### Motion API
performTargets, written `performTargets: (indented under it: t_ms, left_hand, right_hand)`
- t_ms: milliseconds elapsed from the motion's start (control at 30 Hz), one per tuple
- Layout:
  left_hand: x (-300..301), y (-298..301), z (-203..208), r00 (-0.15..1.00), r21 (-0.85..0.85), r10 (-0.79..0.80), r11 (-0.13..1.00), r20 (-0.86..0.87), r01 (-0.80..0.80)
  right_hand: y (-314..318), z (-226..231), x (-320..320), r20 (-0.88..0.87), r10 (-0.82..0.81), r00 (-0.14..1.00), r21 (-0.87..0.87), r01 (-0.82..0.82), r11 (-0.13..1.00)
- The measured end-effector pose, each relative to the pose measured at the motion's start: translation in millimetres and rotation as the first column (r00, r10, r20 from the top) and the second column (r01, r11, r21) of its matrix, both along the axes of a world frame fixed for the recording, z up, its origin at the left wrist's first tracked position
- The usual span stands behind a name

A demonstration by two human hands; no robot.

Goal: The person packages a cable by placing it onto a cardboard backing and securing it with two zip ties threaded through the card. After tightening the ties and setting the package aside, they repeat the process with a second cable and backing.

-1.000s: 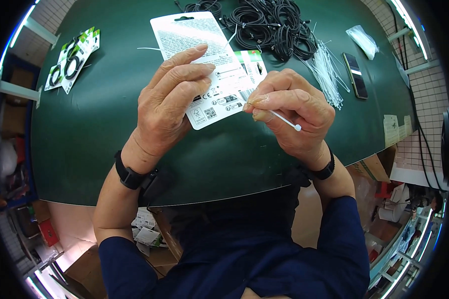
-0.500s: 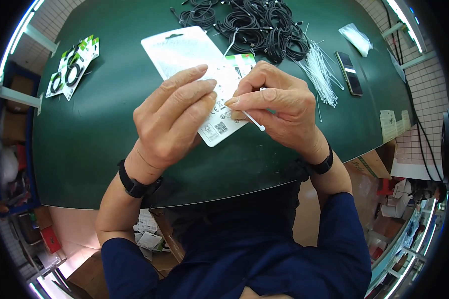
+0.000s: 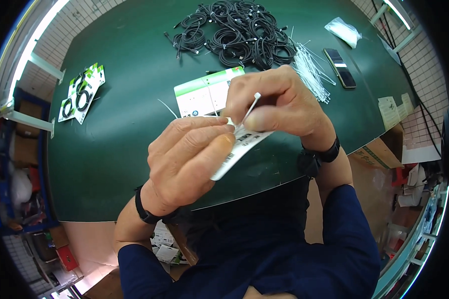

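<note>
Watching the two bare hands from afar, I see the left hand (image 3: pixel 187 162) gripping a white printed card (image 3: pixel 241 149), its fingers laid over the card and its thumb hidden from me. The card is tilted, showing as a narrow slant, and I judge it is angled so that its upper edge meets the other hand. The right hand (image 3: pixel 284 102) is pinched around a white cable tie (image 3: pixel 252 105), thumb against curled forefinger, the tie's head sticking up above the pinch. I take the hands to be this close so that one steadies the card for the other. The card runs from beneath the left fingertips to just below the right thumb; the tie's lower end vanishes between the hands, so I cannot tell whether it passes through the card. Just beyond, a green-and-white card (image 3: pixel 207 92) lies on the green table (image 3: pixel 119 142). Loose cable ties (image 3: pixel 312 72) sit near the right hand, within easy reach, I judge, beside black cable coils (image 3: pixel 244 37).
</note>
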State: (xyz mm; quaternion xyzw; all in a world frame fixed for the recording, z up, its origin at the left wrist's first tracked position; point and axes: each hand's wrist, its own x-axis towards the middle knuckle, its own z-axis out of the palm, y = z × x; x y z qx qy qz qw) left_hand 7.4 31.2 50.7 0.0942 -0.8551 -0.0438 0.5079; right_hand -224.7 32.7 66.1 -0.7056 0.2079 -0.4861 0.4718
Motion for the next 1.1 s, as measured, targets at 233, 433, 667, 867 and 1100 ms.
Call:
performTargets:
  t_ms: [233,433,667,867,1100]
  left_hand:
    - [5,-9,8,0.93,0.655,0.355,0.725,-0.092,-0.212]
    - [-5,-34,-25,0.816,0.819,0.149,0.258,-0.558,0.512]
    - [-6,-29,-40,0.825,0.826,0.106,0.18,-0.555,0.533]
    - [-3,-17,-27,0.891,0.805,-0.009,0.425,-0.454,0.414]
    - [-1,-18,-33,0.891,0.84,0.008,0.336,-0.454,0.425]
  right_hand:
    - [0,-11,6,0.138,-0.543,0.828,-0.468,0.537,0.701]
    - [-7,-30,24,-0.101,-0.692,0.715,-0.856,0.292,0.427]
    - [-9,-36,32,-0.114,-0.727,0.677,-0.874,0.279,0.398]
    - [-12,-37,30,0.04,-0.709,0.704,-0.858,0.388,0.336]
    - [-12,-40,31,0.067,-0.706,0.705,-0.841,0.421,0.341]
